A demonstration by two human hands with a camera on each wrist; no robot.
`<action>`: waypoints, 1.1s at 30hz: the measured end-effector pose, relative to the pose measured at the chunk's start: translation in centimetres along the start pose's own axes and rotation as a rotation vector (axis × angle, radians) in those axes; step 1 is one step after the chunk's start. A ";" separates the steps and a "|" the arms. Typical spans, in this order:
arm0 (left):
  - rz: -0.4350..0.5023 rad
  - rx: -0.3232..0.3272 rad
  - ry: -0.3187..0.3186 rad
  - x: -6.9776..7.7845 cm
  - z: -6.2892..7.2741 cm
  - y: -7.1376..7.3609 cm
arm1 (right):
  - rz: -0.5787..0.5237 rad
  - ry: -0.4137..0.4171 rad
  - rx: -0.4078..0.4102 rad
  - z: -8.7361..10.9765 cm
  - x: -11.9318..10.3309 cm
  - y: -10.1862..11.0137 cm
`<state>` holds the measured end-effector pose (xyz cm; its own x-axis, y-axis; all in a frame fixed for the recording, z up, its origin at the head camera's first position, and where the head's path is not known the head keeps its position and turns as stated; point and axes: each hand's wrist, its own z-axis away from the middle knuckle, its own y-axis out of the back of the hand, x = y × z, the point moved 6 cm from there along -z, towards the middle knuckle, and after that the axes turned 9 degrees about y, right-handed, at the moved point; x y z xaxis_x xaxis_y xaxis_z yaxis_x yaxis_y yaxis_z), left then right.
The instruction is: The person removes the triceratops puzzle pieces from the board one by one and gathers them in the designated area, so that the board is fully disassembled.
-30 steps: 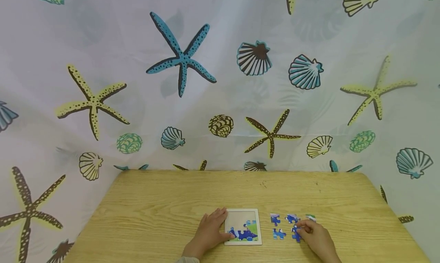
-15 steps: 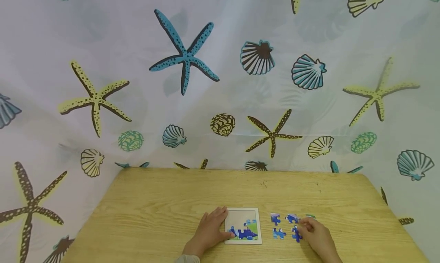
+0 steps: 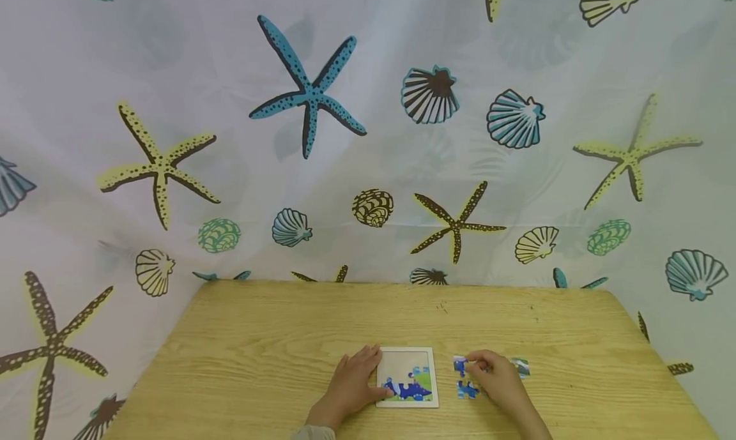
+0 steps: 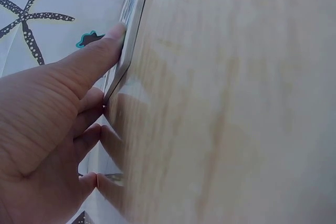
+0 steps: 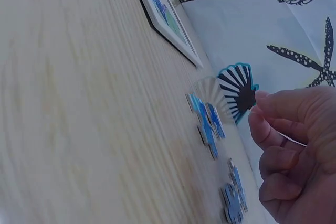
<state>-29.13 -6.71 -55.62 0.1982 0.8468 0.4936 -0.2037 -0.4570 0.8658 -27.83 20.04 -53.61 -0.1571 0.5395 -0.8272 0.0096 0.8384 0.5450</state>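
My left hand (image 3: 352, 384) holds the left side of a white-rimmed puzzle tray (image 3: 435, 379). In the left wrist view its thumb (image 4: 100, 53) lies over the rim, with the fingers near the tray corner. Joined blue and green pieces (image 3: 411, 389) fill the lower and right part of the tray. My right hand (image 3: 499, 377) hovers over loose pieces right of the tray, thumb and forefinger close together. I see nothing between them in the right wrist view. Near it lie a purple-blue puzzle piece (image 3: 460, 364) and a blue puzzle piece (image 3: 467, 390).
Another green and white piece (image 3: 521, 366) lies beyond the right hand. The right wrist view shows several loose pieces (image 5: 207, 124) on the wooden table (image 3: 287, 325). A cloth (image 3: 368, 140) printed with starfish and shells hangs behind and at the sides.
My right hand has moved left from the rightmost blue pieces to the left pair, covering the pieces between. More of the green and white piece shows. The left hand and tray stay put.
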 end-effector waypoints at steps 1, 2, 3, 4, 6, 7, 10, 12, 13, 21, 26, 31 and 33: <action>0.004 -0.001 0.000 0.0 0.0 0.0 | -0.009 0.022 -0.020 -0.2 -0.4 -0.6; 0.007 -0.002 0.001 0.0 0.0 0.1 | -0.020 0.041 -0.041 -0.4 -0.8 -1.2; 0.009 -0.004 0.000 0.1 0.1 0.1 | -0.040 0.055 -0.064 -0.6 -1.1 -1.9; 0.012 -0.005 0.000 0.1 0.1 0.1 | -0.061 0.067 -0.086 -0.7 -1.4 -2.5; 0.017 -0.007 -0.002 0.1 0.2 0.1 | -0.091 0.094 -0.130 -1.1 -2.0 -3.8; 0.021 -0.008 -0.003 0.2 0.2 0.1 | -0.103 0.107 -0.147 -1.2 -2.3 -4.3; 0.028 -0.014 0.001 0.2 0.3 0.0 | -0.115 0.127 -0.194 -1.5 -2.6 -5.8; 0.026 -0.014 0.002 0.1 0.3 -0.1 | -0.100 0.136 -0.215 -1.7 -2.8 -6.5; 0.020 -0.014 0.002 0.1 0.3 -0.1 | -0.092 0.135 -0.224 -1.7 -2.8 -6.8; 0.027 -0.026 0.006 0.1 0.3 -0.1 | -0.031 0.104 -0.261 -1.6 -2.7 -8.0; 0.027 -0.032 0.015 0.0 0.3 0.0 | -0.007 0.114 -0.269 -1.7 -3.1 -8.2; 0.026 -0.023 0.013 0.0 0.2 0.1 | -0.001 0.117 -0.270 -1.8 -3.5 -8.2; 0.023 -0.024 0.014 0.0 0.2 0.1 | -0.003 0.117 -0.273 -1.8 -3.4 -8.3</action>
<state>-29.02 -6.84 -55.54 0.1795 0.8401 0.5120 -0.2310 -0.4699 0.8520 -29.18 11.11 -55.05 -0.2698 0.5108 -0.8163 -0.2542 0.7799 0.5720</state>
